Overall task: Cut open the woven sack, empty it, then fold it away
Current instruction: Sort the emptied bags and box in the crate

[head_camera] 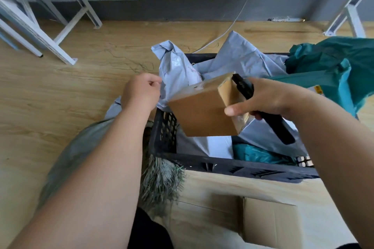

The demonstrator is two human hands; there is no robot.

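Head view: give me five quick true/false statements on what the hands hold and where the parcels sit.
1. The right hand holds both a cardboard box and a black utility knife. True.
2. The left hand lies flat on the floor. False: it pinches a grey mailer bag.
3. The black plastic crate holds grey mailer bags. True.
4. The cardboard box rests on the crate's bottom. False: it is held up above the crate.
5. The woven sack lies to the crate's right. False: it lies to its left, under the left forearm.
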